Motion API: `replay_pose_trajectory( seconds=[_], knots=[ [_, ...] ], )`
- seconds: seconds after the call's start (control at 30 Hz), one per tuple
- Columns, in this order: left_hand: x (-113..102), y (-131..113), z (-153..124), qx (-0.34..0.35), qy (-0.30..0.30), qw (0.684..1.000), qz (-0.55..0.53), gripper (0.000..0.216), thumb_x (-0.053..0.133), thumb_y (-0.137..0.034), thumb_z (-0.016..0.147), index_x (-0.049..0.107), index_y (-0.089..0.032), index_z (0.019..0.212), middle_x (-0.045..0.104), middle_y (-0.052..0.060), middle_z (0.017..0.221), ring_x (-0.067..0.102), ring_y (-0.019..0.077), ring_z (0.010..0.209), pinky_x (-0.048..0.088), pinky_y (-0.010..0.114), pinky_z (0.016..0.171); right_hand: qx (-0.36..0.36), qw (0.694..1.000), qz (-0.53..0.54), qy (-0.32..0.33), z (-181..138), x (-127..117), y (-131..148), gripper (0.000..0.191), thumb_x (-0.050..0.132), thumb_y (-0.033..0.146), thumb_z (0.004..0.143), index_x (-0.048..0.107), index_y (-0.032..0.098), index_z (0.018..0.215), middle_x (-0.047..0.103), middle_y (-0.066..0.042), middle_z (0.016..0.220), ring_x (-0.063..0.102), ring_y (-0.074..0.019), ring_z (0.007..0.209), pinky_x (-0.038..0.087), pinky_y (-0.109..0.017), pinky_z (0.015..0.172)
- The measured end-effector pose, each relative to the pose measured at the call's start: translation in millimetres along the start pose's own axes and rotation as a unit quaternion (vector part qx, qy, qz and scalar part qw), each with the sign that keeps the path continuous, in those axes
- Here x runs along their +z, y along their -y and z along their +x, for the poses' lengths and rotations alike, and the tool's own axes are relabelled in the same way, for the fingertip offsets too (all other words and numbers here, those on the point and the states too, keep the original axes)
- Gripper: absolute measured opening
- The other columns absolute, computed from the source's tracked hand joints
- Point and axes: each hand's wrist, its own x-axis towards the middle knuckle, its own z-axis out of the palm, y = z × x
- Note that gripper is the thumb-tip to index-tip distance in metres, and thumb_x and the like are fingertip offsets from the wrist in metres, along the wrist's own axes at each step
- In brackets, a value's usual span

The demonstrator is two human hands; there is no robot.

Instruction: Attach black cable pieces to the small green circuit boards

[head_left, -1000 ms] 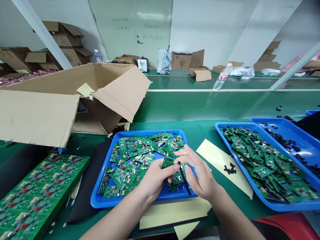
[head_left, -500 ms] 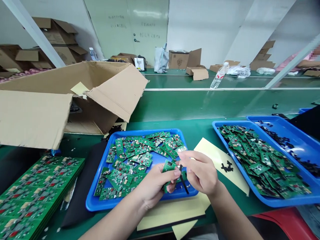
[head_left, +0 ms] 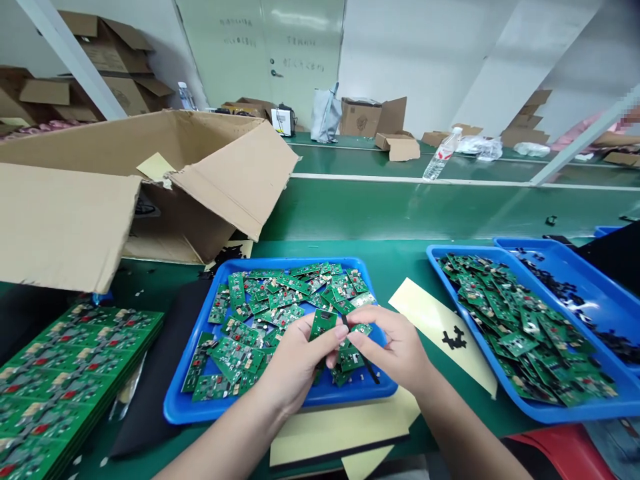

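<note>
My left hand [head_left: 300,350] is closed round a small green circuit board [head_left: 323,323], its thumb lying across the lower part. A narrow black strip [head_left: 371,371] slants down to the right from beside the board. My right hand [head_left: 395,343] is closed, with thumb and fingertips pinched at the strip's upper part, close to the left thumb. The fingers partly hide the strip and the contact. Below both hands lies a blue tray [head_left: 173,400] with many loose circuit boards [head_left: 240,353].
At right stand a blue tray [head_left: 525,410] of boards and another [head_left: 605,293] with black pieces. Yellow backing paper [head_left: 425,313] carries black pieces [head_left: 454,339]. Stacked board panels [head_left: 75,367] and an open carton [head_left: 235,180] are at left; a bottle [head_left: 443,155] stands behind.
My right hand's fingers have come down from above the strip and now pinch beside the left thumb. My left hand and the board have shifted slightly left and up.
</note>
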Motion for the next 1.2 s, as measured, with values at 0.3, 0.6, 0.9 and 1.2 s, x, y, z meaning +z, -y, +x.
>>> replay_pose_trajectory(
  seconds=[0.3,0.6,0.9,1.2],
  knots=[
    [-2.7,-0.6,0.1,0.029,-0.014,0.997,0.073,0.032,0.060,-0.043,0.077,0.055,-0.016,0.060,0.050,-0.003,0.054,0.043,0.0088,0.049,0.034,0.025,0.053,-0.003,0.997,-0.071,0.003,-1.7,-6.2,-4.1,0.011,0.051,0.019,0.087,0.058,0.020,0.079,0.066,-0.002,0.071,0.064,-0.0159,0.066,0.051,-0.026,0.060],
    [-0.8,4.8,2.5,-0.024,0.017,0.999,0.014,0.034,0.055,-0.043,0.079,0.069,-0.014,0.087,0.056,-0.001,0.063,0.049,0.0099,0.049,0.039,0.025,0.053,-0.018,0.989,-0.147,-0.012,-7.7,-12.7,-8.4,0.012,0.047,0.015,0.086,0.054,0.021,0.077,0.061,-0.002,0.068,0.060,-0.0161,0.064,0.052,-0.031,0.066],
    [-2.2,0.7,8.2,-0.064,-0.004,0.997,-0.042,0.033,0.052,-0.033,0.078,0.070,-0.010,0.094,0.066,0.006,0.071,0.055,0.0132,0.051,0.045,0.027,0.054,0.009,0.972,-0.217,-0.094,-12.0,-29.0,-6.7,0.014,0.048,0.013,0.085,0.053,0.022,0.077,0.059,-0.001,0.067,0.062,-0.0182,0.067,0.053,-0.033,0.071],
    [6.0,10.5,10.0,-0.092,0.033,0.993,-0.068,0.027,0.048,-0.026,0.079,0.063,-0.013,0.098,0.055,-0.002,0.051,0.047,0.0106,0.041,0.039,0.023,0.045,-0.052,0.981,-0.175,0.067,-10.8,-12.3,-6.2,0.014,0.045,0.014,0.091,0.054,0.019,0.082,0.064,-0.003,0.074,0.060,-0.0151,0.069,0.048,-0.028,0.066]
  ],
)
